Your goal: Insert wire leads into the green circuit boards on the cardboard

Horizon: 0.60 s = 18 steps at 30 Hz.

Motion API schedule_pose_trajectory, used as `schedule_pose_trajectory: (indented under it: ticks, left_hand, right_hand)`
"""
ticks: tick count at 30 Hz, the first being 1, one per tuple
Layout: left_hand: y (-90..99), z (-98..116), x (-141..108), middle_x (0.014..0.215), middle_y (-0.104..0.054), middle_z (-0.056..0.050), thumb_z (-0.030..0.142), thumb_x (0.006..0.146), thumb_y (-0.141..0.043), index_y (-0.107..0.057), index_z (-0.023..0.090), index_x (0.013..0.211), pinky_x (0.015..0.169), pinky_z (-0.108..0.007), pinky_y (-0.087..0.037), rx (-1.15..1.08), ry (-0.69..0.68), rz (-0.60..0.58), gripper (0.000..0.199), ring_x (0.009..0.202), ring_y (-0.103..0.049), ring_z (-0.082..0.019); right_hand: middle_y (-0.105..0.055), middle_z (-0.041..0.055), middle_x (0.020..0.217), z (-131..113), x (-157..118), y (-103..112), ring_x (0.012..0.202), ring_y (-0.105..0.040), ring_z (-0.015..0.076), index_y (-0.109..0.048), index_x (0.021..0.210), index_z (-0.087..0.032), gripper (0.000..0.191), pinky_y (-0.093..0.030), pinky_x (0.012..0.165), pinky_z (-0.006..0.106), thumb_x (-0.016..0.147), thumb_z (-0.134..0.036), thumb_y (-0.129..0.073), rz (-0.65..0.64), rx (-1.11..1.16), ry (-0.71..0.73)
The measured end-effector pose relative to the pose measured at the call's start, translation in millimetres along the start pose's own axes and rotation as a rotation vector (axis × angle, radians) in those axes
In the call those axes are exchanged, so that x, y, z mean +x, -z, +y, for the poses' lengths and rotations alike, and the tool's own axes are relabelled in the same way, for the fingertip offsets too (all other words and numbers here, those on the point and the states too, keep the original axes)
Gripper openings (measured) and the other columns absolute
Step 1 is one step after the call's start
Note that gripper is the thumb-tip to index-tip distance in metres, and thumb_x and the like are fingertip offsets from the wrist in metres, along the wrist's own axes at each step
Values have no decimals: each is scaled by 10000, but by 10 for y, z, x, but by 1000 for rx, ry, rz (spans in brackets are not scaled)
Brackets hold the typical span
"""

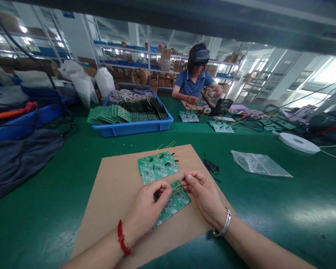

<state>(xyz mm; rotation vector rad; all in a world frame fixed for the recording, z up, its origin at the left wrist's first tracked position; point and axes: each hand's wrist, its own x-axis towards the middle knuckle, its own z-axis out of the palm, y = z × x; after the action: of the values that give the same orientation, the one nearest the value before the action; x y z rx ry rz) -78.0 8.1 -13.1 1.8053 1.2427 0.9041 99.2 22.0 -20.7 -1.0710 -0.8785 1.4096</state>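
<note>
A green circuit board (173,203) lies on brown cardboard (112,186), partly under my left hand (152,201). My left hand pinches thin yellow wires (177,186) that rise over this board. To the right, my right hand (203,192) is closed on a small black piece (184,179) at the wires' far end. Just behind sits a second circuit board (158,168) with black sleeves and yellow wires standing up from it. Short black tubes (211,166) are scattered on the green table right of the cardboard.
A blue bin (131,129) full of upright boards stands at the back left. A clear plastic bag (259,164) and a white reel (299,143) lie to the right. Dark cloth (25,160) is at the left. Across the table a person (194,80) sits near more boards.
</note>
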Motion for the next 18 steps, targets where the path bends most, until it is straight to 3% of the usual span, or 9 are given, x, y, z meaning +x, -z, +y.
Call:
schedule_pose_trajectory:
  ticks: [18]
  left_hand:
    - [-17, -18, -7, 709, -608, 1, 349, 904, -460, -597, 180, 763, 627, -250, -392, -5, 16, 2, 259, 668, -534, -135]
  right_hand:
    - [-682, 7, 696, -24, -10, -4, 653, -615, 88, -686, 785, -160, 250, -466, 627, 202, 694, -378, -768, -55, -5, 0]
